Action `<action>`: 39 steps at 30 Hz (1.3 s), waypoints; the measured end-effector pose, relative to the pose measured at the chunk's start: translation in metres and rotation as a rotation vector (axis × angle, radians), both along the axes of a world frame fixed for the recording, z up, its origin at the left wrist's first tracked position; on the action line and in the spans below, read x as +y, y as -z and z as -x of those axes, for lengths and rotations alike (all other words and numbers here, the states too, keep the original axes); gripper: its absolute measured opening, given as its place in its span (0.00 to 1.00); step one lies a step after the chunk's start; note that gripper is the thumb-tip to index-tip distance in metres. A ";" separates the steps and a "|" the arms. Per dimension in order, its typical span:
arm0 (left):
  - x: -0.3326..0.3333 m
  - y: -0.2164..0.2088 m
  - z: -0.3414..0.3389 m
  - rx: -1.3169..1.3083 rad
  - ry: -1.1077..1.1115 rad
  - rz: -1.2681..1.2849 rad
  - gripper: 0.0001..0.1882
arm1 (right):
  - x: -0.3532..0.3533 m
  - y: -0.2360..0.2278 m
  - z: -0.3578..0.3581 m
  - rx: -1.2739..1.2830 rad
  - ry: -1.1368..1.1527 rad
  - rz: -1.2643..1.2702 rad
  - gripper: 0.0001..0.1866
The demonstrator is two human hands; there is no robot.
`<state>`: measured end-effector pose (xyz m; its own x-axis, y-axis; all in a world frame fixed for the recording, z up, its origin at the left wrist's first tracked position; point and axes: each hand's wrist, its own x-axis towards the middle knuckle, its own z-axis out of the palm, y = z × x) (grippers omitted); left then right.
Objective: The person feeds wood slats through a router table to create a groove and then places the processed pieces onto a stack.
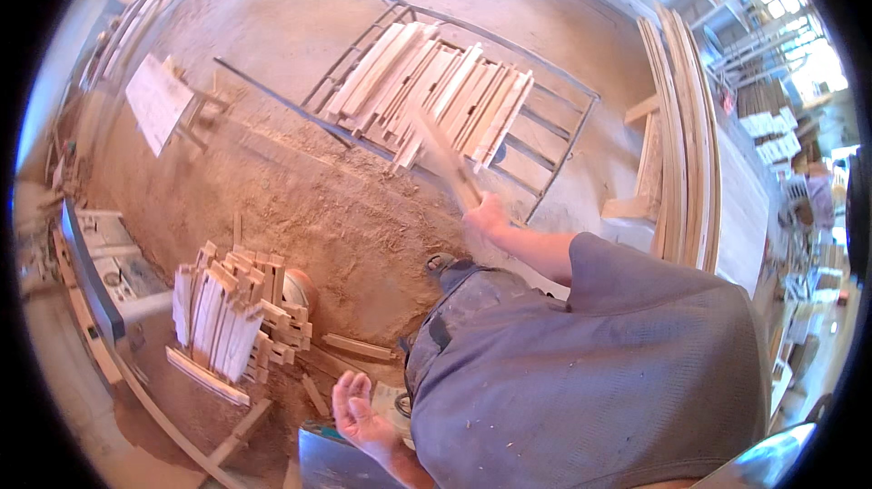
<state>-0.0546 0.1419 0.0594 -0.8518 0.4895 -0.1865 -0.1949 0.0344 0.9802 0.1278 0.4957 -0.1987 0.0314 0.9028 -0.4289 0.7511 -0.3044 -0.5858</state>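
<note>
My right hand (489, 215) is closed around one end of a wooden strip (443, 155). The strip is blurred and points up and away from me, its far end over a cart (568, 130) loaded with wooden slats (427, 80). Low in the view, my left hand (363, 414) is held with its fingers loosely curled and apart, with nothing in it. Beside it, farther left, stands a stack of short wooden pieces (222, 316). A blue-grey metal surface (336, 462) lies just under my left hand.
Sawdust (363, 262) covers the floor near my feet. Long boards (681, 153) lie at the right. A machine with a blue edge (95, 280) stands at the left, and a small table with a pale board (156, 103) is farther back.
</note>
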 end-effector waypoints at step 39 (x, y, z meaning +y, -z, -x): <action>-0.114 -0.259 0.000 0.413 -0.550 -0.874 0.31 | -0.142 0.018 0.255 0.020 -1.178 0.011 0.31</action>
